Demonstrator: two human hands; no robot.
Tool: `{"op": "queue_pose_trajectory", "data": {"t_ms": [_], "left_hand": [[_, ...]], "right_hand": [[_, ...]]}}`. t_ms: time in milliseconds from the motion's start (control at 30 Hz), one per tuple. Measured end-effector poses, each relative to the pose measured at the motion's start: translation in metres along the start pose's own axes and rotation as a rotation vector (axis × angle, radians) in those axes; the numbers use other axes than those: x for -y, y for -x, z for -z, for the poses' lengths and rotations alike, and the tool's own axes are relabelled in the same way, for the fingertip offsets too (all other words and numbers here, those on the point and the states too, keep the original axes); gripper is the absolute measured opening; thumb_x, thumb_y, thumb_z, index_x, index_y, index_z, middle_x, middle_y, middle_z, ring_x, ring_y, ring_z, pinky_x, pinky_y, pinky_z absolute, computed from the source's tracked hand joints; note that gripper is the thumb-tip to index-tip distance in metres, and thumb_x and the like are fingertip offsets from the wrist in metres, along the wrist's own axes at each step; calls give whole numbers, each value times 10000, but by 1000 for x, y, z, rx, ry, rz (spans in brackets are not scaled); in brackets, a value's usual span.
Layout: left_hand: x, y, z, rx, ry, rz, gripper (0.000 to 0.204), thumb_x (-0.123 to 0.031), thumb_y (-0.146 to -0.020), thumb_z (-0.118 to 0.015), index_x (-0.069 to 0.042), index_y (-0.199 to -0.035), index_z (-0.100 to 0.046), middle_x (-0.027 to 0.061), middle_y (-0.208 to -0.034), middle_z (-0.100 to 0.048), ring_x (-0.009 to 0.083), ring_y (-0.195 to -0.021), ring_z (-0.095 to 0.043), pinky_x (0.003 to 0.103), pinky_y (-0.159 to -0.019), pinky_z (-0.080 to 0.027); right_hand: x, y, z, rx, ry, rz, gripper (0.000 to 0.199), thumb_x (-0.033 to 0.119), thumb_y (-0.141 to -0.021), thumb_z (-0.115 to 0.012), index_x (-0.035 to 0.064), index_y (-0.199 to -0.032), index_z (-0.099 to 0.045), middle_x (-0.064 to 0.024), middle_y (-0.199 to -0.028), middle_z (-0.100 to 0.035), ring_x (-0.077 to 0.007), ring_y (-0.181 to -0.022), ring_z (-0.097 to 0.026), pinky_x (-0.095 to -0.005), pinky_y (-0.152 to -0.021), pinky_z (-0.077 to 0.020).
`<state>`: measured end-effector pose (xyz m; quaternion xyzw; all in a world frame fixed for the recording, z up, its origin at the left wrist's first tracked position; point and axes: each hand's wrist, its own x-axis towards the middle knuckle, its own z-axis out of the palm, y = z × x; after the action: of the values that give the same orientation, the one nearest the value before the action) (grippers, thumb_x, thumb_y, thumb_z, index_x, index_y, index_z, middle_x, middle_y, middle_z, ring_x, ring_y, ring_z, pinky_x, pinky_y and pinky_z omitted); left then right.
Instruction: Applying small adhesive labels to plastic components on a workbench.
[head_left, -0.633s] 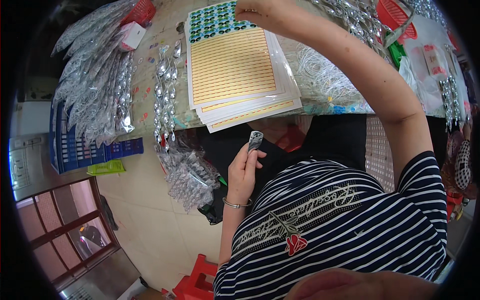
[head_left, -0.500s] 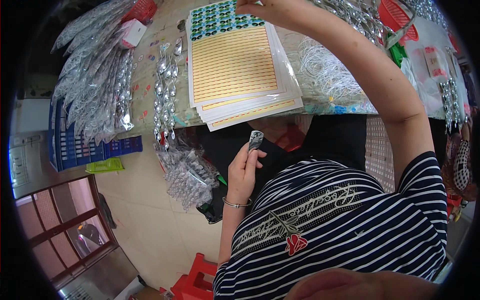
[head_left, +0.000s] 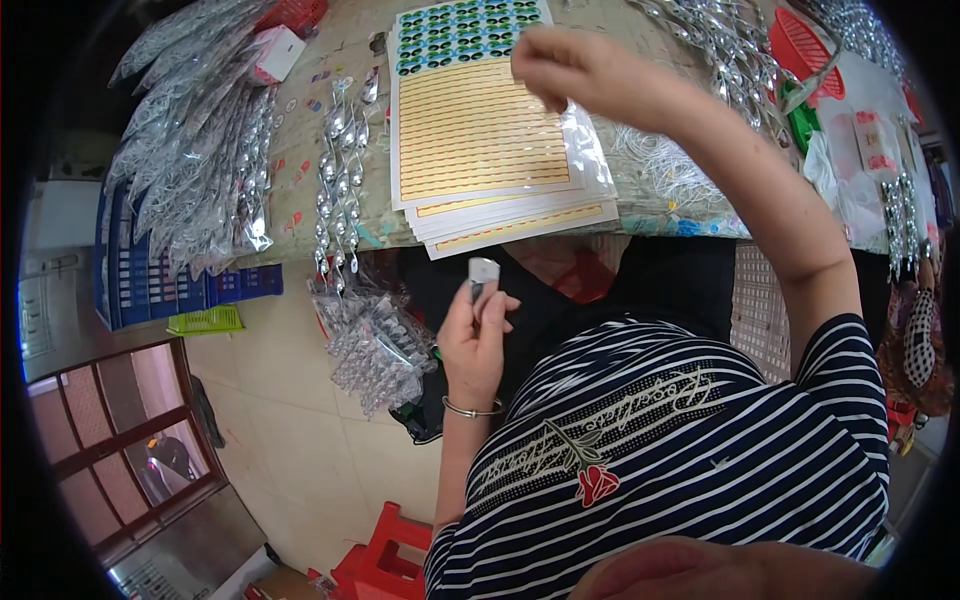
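Note:
My left hand (head_left: 474, 345) is closed around a small, flat, shiny silver piece (head_left: 484, 270), held upright in front of my lap near the table's edge. Over the right side of a stack of sticker sheets (head_left: 480, 150) hovers my right hand (head_left: 572, 66), slightly blurred, its fingers curled in a pinch; whatever they may hold is too small or hidden. Rows of round green, blue and black stickers (head_left: 465, 38) cover the top sheet's far end. Its nearer part shows bare yellow backing with thin red lines.
Silver spiral strands (head_left: 340, 180) hang over the table edge beside bagged silver pieces (head_left: 190, 150). White string (head_left: 660, 165), a red basket (head_left: 800, 55) and more silver strands (head_left: 715, 50) lie right. A blue crate (head_left: 150, 285) and red stool (head_left: 385, 560) stand below.
My right hand has come back from the far sticker rows toward me and to the right. My left hand has shifted slightly left, and the silver piece has turned in its fingers.

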<state>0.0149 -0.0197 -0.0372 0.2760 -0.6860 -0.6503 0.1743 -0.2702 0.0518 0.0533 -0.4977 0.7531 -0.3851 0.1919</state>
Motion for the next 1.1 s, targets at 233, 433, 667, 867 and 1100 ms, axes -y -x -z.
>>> {"op": "queue_pose_trajectory", "data": {"t_ms": [233, 433, 667, 867, 1100], "left_hand": [[-30, -23, -9, 149, 108, -45, 355, -1, -798, -697, 18, -1139, -597, 39, -885, -632, 57, -645, -537, 194, -554, -469], [-24, -6, -20, 212, -40, 31, 92, -61, -868, -629, 21, -900, -655, 66, -827, -686, 32, -564, -506, 170, -489, -384], [-25, 0, -18, 111, -56, 85, 109, -92, -869, -644, 8, -910, -664, 43, -785, -675, 21, -541, -464, 164, -493, -359], [-35, -2, -36, 77, -123, 47, 138, -137, -856, -673, -6, -900, -686, 16, -718, -665, 22, -558, -498, 183, -486, -384], [-51, -5, -54, 143, -142, 91, 135, -124, -874, -647, 2, -917, -674, 32, -740, -668, 20, -539, -467, 170, -483, -363]], "right_hand": [[36, 91, -60, 395, -298, -80, 93, 130, -948, -513, 42, -930, -535, -39, -746, -566, -101, -688, -537, -259, -647, -464], [19, 120, -56, 319, -583, -363, 110, 125, -961, -502, 29, -919, -536, 9, -744, -558, -57, -679, -498, -218, -620, -435], [-13, 160, -37, 108, -681, -409, 103, 129, -961, -498, 39, -928, -536, 33, -731, -507, -44, -673, -445, -192, -629, -387], [-33, 184, -33, 68, -432, -433, 148, 162, -942, -517, 22, -910, -552, 11, -678, -482, -68, -639, -450, -220, -612, -404], [-7, 161, -52, -5, -118, -16, 308, 118, -915, -561, 13, -1204, -546, -138, -1047, -643, -243, -919, -633, -318, -812, -490]]}}
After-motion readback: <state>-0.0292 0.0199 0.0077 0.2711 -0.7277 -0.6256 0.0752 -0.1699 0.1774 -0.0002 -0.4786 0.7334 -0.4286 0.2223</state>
